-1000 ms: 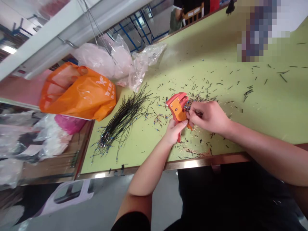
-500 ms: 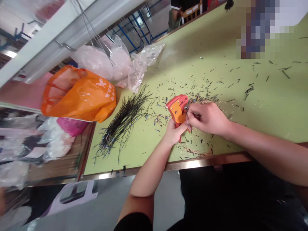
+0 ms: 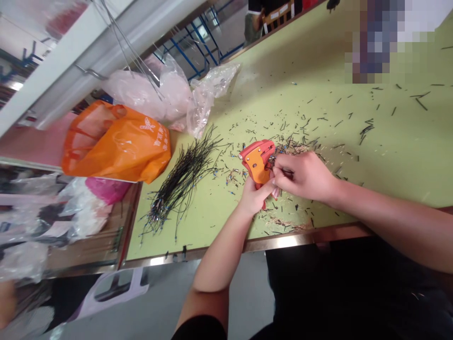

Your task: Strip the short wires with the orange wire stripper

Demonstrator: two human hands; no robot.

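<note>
My left hand (image 3: 253, 194) is wrapped round the handles of a red and orange wire stripper (image 3: 257, 164), held above the table with its head pointing up and away from me. Close against the stripper's right side, my right hand (image 3: 300, 174) has thumb and fingertips pinched together. What they pinch is too small and too covered to make out. Left of the stripper lies a bundle of thin black wires (image 3: 184, 174) with small blue and shiny ends. Short black wire offcuts (image 3: 290, 141) and copper-coloured strands lie scattered under and around both hands.
An orange bag (image 3: 120, 146) and clear plastic bags (image 3: 205, 94) stand at the table's left end. The green table (image 3: 212, 222) has a metal front edge close to my body. A lower shelf with plastic packs (image 3: 81, 208) adjoins on the left. Someone (image 3: 253, 23) is at the far side.
The wire stripper has shifted slightly left and tilted a little in my left hand. My right hand stays pinched beside it. The whole view has moved slightly.
</note>
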